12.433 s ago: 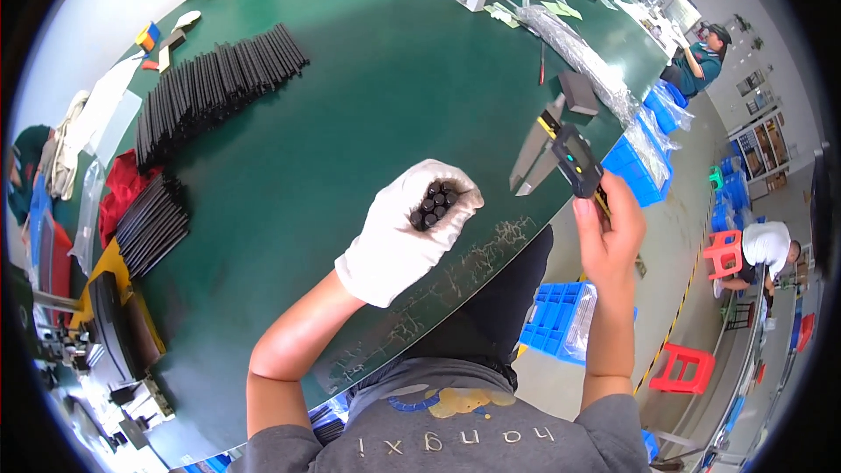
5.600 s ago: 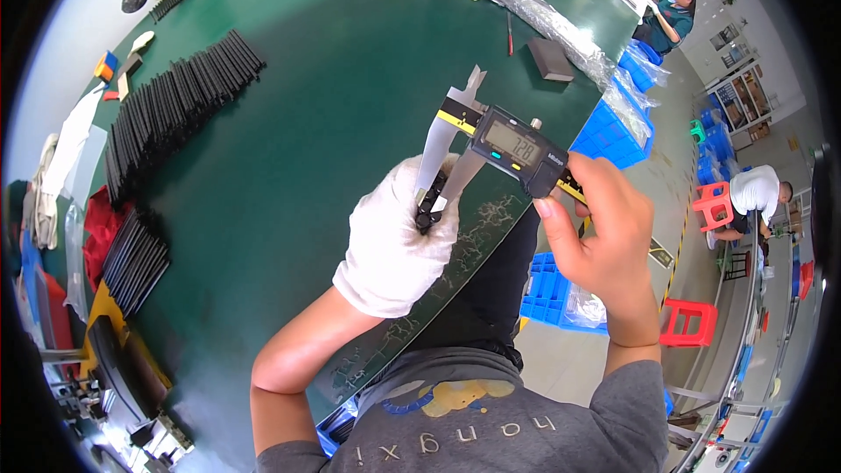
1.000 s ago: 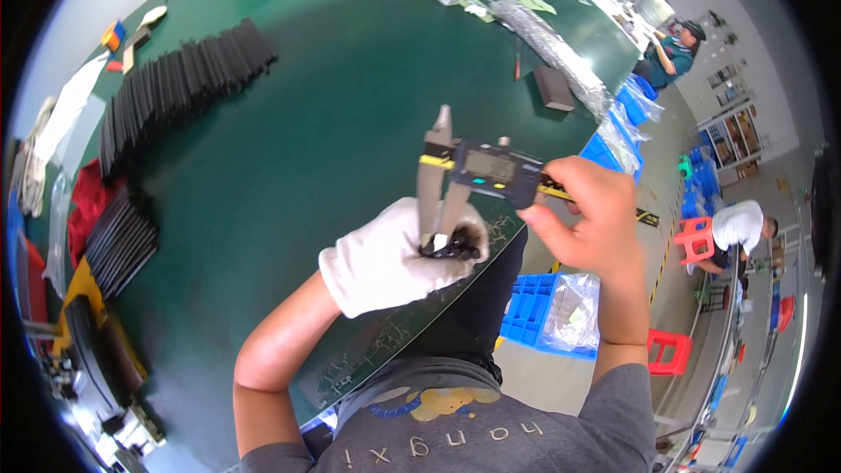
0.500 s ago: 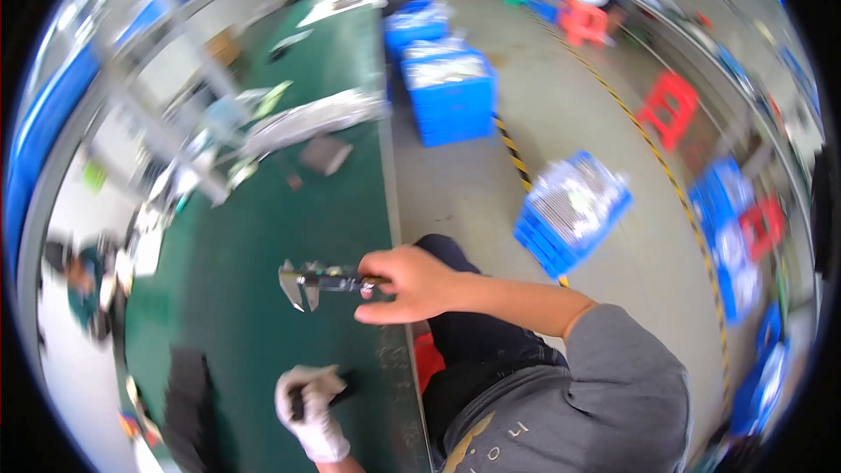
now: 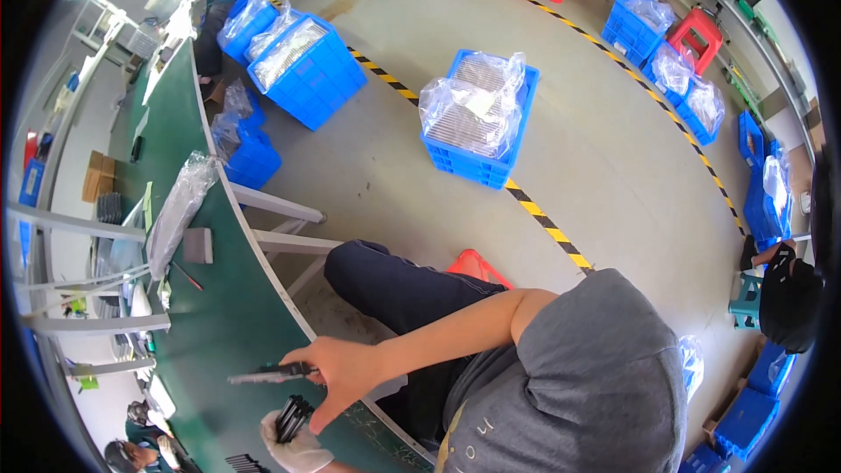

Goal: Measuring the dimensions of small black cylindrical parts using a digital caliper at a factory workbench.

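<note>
Worktop [image 5: 219, 315], long and green, is seen along the left, with one blue crate [image 5: 477, 118] of bagged parts on the floor beside it. One caliper [image 5: 267, 375], slim and dark with a metal beam, is held flat over the worktop edge in the closed grip of the bare right hand [image 5: 337, 372]. One bundle of short black rods [image 5: 292, 416] is clasped in the gloved left hand [image 5: 296, 447]. Compared with half a second ago, the view has been swung further toward the floor.
</note>
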Motion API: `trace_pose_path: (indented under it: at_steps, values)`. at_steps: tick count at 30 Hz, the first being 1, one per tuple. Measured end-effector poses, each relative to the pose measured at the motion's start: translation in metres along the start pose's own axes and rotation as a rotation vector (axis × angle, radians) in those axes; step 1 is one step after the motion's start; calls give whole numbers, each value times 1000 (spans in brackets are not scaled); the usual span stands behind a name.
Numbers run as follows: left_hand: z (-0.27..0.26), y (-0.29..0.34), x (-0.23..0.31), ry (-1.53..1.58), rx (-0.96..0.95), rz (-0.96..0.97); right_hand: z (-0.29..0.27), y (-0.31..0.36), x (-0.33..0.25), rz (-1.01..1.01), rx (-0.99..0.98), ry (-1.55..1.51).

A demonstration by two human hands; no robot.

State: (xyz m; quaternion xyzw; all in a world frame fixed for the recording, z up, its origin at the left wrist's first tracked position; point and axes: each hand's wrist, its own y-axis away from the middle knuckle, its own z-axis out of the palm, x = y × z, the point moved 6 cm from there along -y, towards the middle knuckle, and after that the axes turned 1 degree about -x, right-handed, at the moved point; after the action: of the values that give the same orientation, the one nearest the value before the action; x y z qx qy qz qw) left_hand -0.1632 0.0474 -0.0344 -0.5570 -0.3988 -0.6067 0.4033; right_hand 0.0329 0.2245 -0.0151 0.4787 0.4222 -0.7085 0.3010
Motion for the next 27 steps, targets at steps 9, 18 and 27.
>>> trace_pose_path:
  at_steps: [9, 18, 27]
  values:
    - [50, 83, -17, 137, -272, -429, 28, -10, -10, -210, 315, 169]
    - [29, 120, -23, 556, -557, -819, 103, -56, -46, -279, -114, 586]
    - [-21, 57, -13, -254, -232, 454, 122, -52, -42, -244, -131, 617]
